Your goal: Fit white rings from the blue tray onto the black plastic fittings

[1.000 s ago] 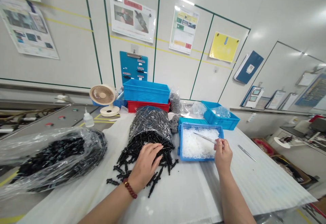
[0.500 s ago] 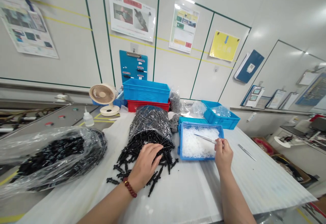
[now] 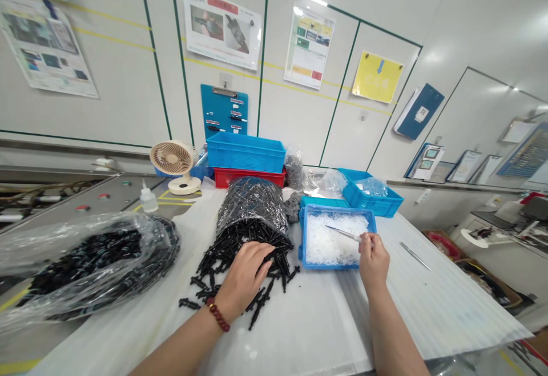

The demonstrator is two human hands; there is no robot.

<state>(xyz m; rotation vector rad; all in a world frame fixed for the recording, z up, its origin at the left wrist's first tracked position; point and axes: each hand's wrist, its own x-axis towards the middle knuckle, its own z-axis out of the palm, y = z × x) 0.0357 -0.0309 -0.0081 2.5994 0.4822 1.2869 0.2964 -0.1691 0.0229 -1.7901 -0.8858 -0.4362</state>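
My left hand (image 3: 245, 273) lies curled over a heap of black plastic parts (image 3: 226, 267) on the white table (image 3: 308, 324), and the fingers hide what is under them. A clear bag (image 3: 252, 207) of the same parts spills out behind the heap. My right hand (image 3: 374, 262) pinches slim metal tweezers (image 3: 342, 234), whose tips reach over white plastic pieces (image 3: 329, 247) in a blue tray (image 3: 338, 210). The hand rests at the tray's right rim. A second clear bag (image 3: 85, 262) of black parts lies to the left.
Spare tweezers (image 3: 414, 255) lie right of the tray. Behind stand a blue crate (image 3: 245, 152), a red crate (image 3: 248, 177), another blue crate (image 3: 370, 196), a small fan (image 3: 173, 159) and a dropper bottle (image 3: 148, 199). A control panel (image 3: 85, 193) runs along the left.
My right hand and the tweezers have shifted slightly left over the tray. My left hand stays on the heap.
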